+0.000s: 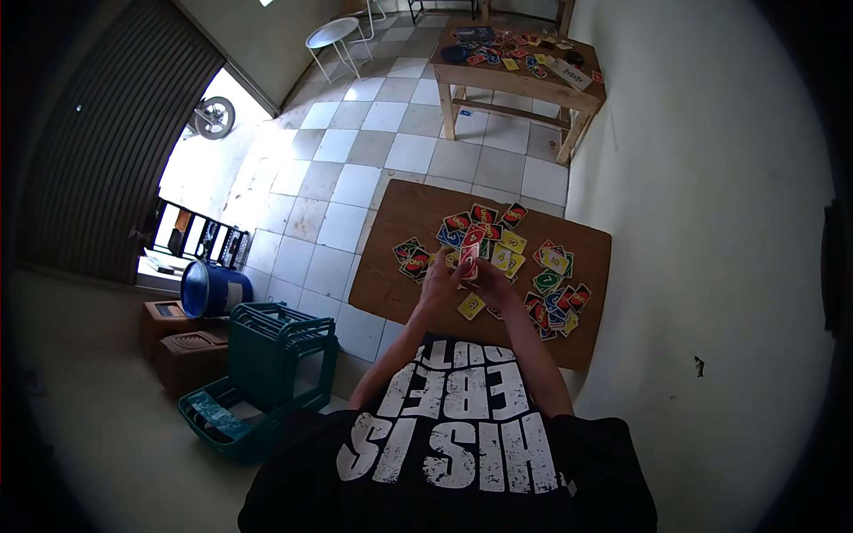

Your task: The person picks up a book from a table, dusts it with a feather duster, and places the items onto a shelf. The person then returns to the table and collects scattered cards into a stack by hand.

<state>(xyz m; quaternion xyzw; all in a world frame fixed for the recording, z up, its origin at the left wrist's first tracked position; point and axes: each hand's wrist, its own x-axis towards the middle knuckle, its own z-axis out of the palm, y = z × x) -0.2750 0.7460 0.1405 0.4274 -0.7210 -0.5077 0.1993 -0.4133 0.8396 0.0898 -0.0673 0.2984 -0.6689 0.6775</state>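
Note:
Both my hands meet over the brown table (pixel 382 258), with red Uno cards (pixel 470 254) between them. My left hand (pixel 437 280) has its fingers closed at the cards' left edge. On the right side, my right hand (pixel 491 286) is closed around the same cards; how many there are I cannot tell. Beyond my fingers lies a loose spread of Uno cards, some face down with the black and red back, others yellow, blue or green. A yellow card (pixel 471 306) lies under my wrists. To the right is a separate cluster of mixed cards (pixel 555 306).
A wooden table (pixel 520 73) with more scattered cards stands farther off by the wall. Left of me are stacked green plastic chairs (pixel 275 355), a blue bucket (pixel 213 289) and brown boxes (pixel 188 355). A round white table (pixel 331 33) stands at the back.

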